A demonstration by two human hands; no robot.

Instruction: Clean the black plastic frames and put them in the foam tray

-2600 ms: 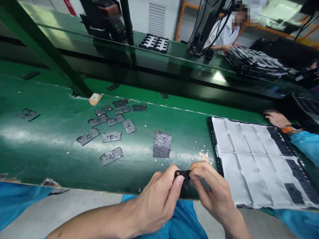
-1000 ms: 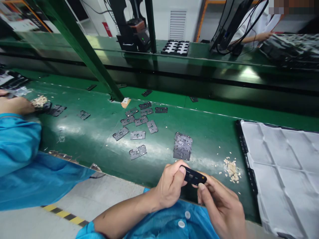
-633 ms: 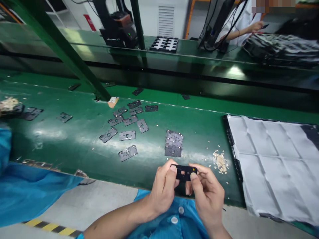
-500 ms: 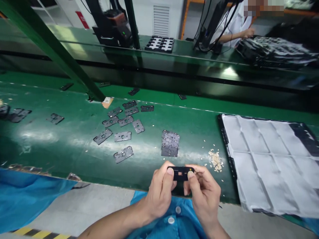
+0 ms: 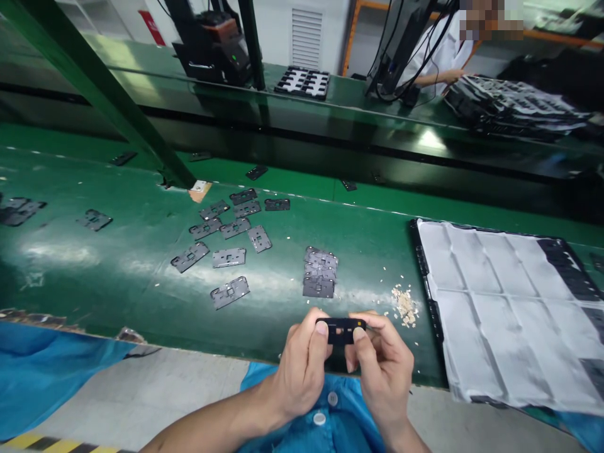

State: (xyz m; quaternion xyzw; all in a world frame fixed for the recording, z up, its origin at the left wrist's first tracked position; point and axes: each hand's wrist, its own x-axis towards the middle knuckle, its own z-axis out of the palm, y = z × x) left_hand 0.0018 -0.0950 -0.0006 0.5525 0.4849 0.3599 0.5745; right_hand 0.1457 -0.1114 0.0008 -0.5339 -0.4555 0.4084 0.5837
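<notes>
A small black plastic plate (image 5: 340,338) with cut-out windows and a yellow spot near its right end is held above the front edge of the green bench (image 5: 268,327). My left hand (image 5: 304,362) pinches its left end, thumb on the near face. At the right end, my right hand (image 5: 384,355) grips it between thumb and curled fingers. Just beyond my hands lies an overlapping row of similar dark plates (image 5: 319,274). More loose plates (image 5: 229,257) are scattered to the left of that row. A heap of tiny pale chips (image 5: 404,306) sits to the right.
A black tray with white lined compartments (image 5: 476,258) lies at the right. A slanted green post (image 5: 104,107) rises from the bench at left. Behind a dark trough, a far bench holds a tray (image 5: 302,83), a machine (image 5: 212,60) and stacked trays (image 5: 514,104) beside a co-worker.
The view has shifted slightly. Both hands keep the same hold on the black plate. The co-worker's hand has moved lower, to the stacked trays.
</notes>
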